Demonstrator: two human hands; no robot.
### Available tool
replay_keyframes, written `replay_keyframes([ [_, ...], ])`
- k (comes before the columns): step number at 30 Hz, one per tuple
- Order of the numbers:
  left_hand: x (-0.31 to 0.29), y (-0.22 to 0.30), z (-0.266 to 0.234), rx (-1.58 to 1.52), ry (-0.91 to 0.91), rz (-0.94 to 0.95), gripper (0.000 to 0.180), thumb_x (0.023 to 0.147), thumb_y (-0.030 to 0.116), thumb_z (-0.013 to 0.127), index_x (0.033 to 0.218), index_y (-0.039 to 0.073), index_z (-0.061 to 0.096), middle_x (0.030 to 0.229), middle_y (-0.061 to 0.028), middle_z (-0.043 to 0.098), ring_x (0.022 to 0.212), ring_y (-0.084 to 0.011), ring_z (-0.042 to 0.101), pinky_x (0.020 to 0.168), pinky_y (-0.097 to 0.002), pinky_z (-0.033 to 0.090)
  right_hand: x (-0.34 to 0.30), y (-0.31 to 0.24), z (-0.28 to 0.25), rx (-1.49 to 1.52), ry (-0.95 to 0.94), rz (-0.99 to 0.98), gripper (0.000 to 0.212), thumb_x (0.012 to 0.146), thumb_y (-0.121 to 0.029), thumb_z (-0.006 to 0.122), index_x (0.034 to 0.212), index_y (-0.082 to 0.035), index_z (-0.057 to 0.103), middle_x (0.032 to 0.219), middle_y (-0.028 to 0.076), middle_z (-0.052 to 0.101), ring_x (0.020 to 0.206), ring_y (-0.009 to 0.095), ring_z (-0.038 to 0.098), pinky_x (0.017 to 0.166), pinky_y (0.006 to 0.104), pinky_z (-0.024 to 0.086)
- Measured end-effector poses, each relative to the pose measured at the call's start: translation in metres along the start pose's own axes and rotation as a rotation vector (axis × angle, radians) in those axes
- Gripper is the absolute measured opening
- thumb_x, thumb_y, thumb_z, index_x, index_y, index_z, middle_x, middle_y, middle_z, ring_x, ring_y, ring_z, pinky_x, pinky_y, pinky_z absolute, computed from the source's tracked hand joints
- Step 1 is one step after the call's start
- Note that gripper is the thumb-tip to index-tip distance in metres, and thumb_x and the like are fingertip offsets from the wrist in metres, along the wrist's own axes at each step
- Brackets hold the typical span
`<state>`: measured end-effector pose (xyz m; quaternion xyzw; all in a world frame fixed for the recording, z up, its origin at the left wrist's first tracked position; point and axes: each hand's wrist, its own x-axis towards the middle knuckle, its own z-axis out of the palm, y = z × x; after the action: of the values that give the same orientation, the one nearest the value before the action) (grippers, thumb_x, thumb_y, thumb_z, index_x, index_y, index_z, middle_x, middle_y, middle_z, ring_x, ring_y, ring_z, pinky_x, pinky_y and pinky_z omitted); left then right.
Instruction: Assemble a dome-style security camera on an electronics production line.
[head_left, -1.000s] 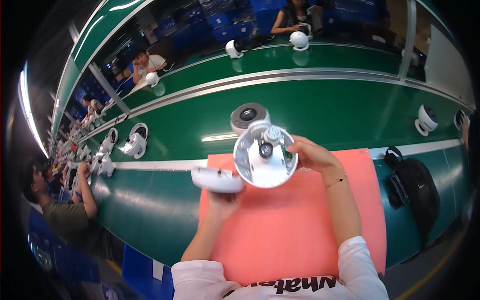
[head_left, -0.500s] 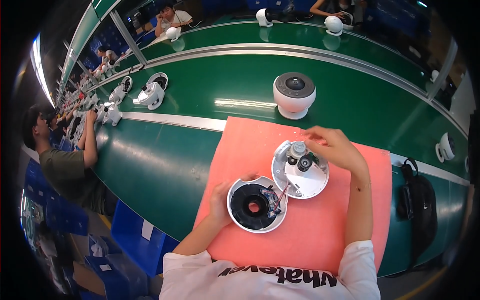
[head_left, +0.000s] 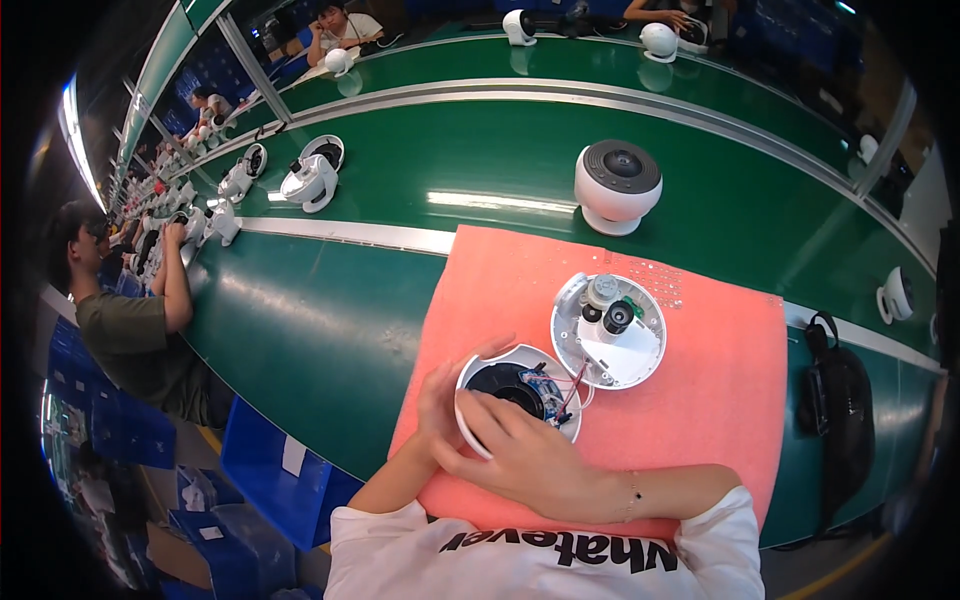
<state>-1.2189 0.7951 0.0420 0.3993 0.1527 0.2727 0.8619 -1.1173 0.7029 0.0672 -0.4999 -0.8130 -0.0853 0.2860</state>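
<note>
A white round shell half (head_left: 569, 425) with a black ring-shaped part and a small wired circuit board inside lies on the pink mat, near my body. My left hand (head_left: 436, 408) wraps round its left side. Across its near rim reaches my right hand (head_left: 525, 458), fingers bent over the edge into the shell and thumb outside, covering part of the black ring. Thin red and white wires join it to the other white shell half (head_left: 625, 362), which rests open to the upper right. That half carries a black lens (head_left: 618, 317) and a grey round motor-like part (head_left: 603, 291).
Small screws (head_left: 660, 283) lie scattered along the mat's (head_left: 690, 420) far edge. A finished white device (head_left: 618, 188) stands on the green belt beyond, with opened ones (head_left: 312, 180) further left. A black bag (head_left: 838, 420) sits at right. A co-worker (head_left: 130, 320) works at left.
My right hand has left the lens-bearing half and come down to the near shell half. That near half tilts somewhat more. Devices on the nearer belt have shifted right.
</note>
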Motion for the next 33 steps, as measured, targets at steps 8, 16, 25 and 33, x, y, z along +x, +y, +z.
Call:
replay_keyframes([
  [8, -0.008, -0.047, -0.017, 0.314, -0.160, -0.093, 0.069, 0.075, 0.024, 0.074, 0.130, 0.001, 0.038, 0.127, -0.0105, 0.047, 0.121, -0.0193, 0.042, 0.101, -0.0356, 0.033, -0.025, 0.038, -0.064, 0.665, 0.282, 0.212, 0.073, 0.067, 0.002, 0.060, 0.125, -0.006, 0.016, 0.117, 0.025, 0.037, 0.108, 0.031, 0.043, 0.087, 0.0432, 0.039],
  [16, -0.005, -0.006, 0.019, 1.121, -0.327, 0.436, 0.053, 0.062, 0.009, 0.075, 0.112, 0.003, 0.056, 0.101, -0.0136, 0.063, 0.087, -0.0256, 0.064, 0.075, -0.0342, 0.052, -0.095, 0.031, -0.090, 0.750, 0.148, 0.560, 0.077, 0.068, -0.003, 0.073, 0.129, -0.001, 0.026, 0.107, 0.017, 0.052, 0.096, 0.023, 0.056, 0.079, 0.0315, 0.047],
  [25, -0.003, -0.007, 0.029, 1.208, -0.350, 0.513, 0.048, 0.059, 0.005, 0.076, 0.104, 0.000, 0.057, 0.097, -0.0118, 0.064, 0.084, -0.0256, 0.064, 0.071, -0.0330, 0.053, -0.100, 0.040, -0.096, 0.568, 0.108, 0.480, 0.041, 0.079, -0.016, 0.068, 0.111, 0.000, 0.048, 0.091, 0.015, 0.060, 0.082, 0.024, 0.061, 0.075, 0.0356, 0.048],
  [33, -0.005, -0.023, 0.027, 1.185, -0.275, 0.505, 0.043, 0.064, 0.013, 0.079, 0.097, -0.001, 0.054, 0.091, -0.0143, 0.064, 0.078, -0.0248, 0.065, 0.067, -0.0331, 0.053, -0.102, 0.039, -0.087, 0.549, 0.193, 0.469, 0.044, 0.076, -0.009, 0.068, 0.114, 0.000, 0.047, 0.097, 0.016, 0.059, 0.077, 0.025, 0.059, 0.062, 0.0324, 0.047],
])
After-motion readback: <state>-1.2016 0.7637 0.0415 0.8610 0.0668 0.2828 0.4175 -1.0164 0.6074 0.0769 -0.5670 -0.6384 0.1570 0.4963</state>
